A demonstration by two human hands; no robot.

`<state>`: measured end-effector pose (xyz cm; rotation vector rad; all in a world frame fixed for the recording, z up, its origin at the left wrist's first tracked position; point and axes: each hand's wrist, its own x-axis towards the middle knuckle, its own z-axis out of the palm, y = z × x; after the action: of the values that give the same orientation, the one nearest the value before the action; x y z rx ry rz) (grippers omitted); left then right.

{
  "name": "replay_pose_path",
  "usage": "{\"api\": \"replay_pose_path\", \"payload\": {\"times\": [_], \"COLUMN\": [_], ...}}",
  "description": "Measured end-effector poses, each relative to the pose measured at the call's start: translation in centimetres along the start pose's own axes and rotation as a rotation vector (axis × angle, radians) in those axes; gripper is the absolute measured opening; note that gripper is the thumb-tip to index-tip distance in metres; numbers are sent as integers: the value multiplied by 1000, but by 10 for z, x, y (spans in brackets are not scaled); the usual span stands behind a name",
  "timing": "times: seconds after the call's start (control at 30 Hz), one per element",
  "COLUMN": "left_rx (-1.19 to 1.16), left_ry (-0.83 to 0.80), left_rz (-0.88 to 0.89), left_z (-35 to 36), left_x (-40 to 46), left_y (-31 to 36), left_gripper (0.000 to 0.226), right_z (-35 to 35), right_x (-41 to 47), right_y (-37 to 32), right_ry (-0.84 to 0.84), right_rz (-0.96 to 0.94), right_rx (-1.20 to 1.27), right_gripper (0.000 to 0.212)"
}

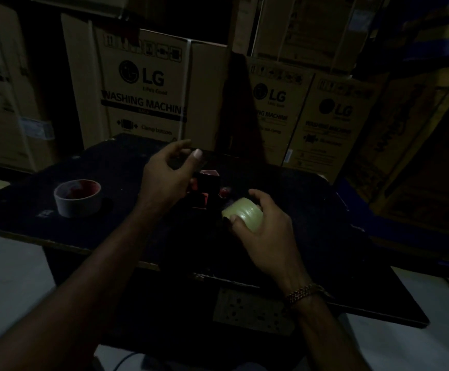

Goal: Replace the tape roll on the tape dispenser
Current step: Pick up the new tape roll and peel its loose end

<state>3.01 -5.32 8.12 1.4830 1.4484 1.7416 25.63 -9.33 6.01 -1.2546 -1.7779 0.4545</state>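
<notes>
Your right hand [258, 223] grips the clear tape roll [244, 214]; left hand [168, 175] hovers loosely curled, empty, over the red dispenser [207, 187]. Steady the dispenser first, then seat the roll squarely.

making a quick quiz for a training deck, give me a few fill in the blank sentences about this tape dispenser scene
1. The right hand grips a pale ____ roll of tape.
2. The used roll lies on the dark table, on the ____ side of the left hand.
3. The boxes behind the table bear the brand ____.
4. The red tape dispenser lies ____ the two hands.

Missing words: yellow; left; LG; between
</notes>
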Motion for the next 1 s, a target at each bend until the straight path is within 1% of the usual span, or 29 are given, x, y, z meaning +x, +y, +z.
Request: {"api": "replay_pose_path", "payload": {"times": [0.1, 0.2, 0.27, 0.37, 0.43, 0.57, 0.63, 0.67, 0.7, 0.73, 0.77, 0.87, 0.9, 0.93, 0.97, 1.0], "left_rx": [68, 170, 272, 528, 673, 799, 757, 693, 593, 461, 308, -149, -230, -269, -282, -272], "left_ry": [82, 159, 164, 106, 62, 51, 58, 82, 110, 105, 45, -286, -332, -342, -331, -304], "left_rz": [4, -2, -5, 38, 90, 167, 239, 295, 345, 353, 293, -109, -182, -213, -218, -213], "left_z": [4, 10, 11, 12, 17, 23, 24, 24, 26, 29, 32, 42, 43, 44, 44, 45], "left_x": [-2, -7, -12, -16, -18, -18, -21, -25, -30, -35, -41, -49, -48, -47, -45, -44], "left_y": [-10, -32, -45, -62, -71, -79, -76, -71, -65, -56, -47, -21, -17, -16, -15, -14], "left_gripper": [36, 25, 27, 44, 50, 50, 45, 41, 36, 34, 36, 57, 62, 64, 61, 50], "right_z": [0, -2, -5, -12, -17, -25, -26, -26, -26, -25, -24, -22, -23, -24, -26, -28], "right_x": [5, 6, 6, 8, 9, 16, 17, 16, 15, 14, 12, 9, 9, 8, 7, 6], "right_y": [4, 8, 10, 15, 17, 27, 32, 34, 36, 37, 38, 38, 37, 36, 34, 33], "right_ry": [12, 6, -3, -26, -65, -118, -148, -158, -164, -171, -176, -196, -191, -183, -175, -173], "right_rz": [-20, -22, -25, -27, -15, 11, 35, 41, 42, 40, 34, 18, 12, 9, 8, 8], "right_rx": [-4, 7, 40, 119, 194, 318, 384, 417, 449, 483, 511, 532, 522, 513, 508, 509], "right_gripper": [62, 61, 60, 58, 58, 62, 65, 66, 66, 66, 64, 56, 54, 53, 53, 53]}}
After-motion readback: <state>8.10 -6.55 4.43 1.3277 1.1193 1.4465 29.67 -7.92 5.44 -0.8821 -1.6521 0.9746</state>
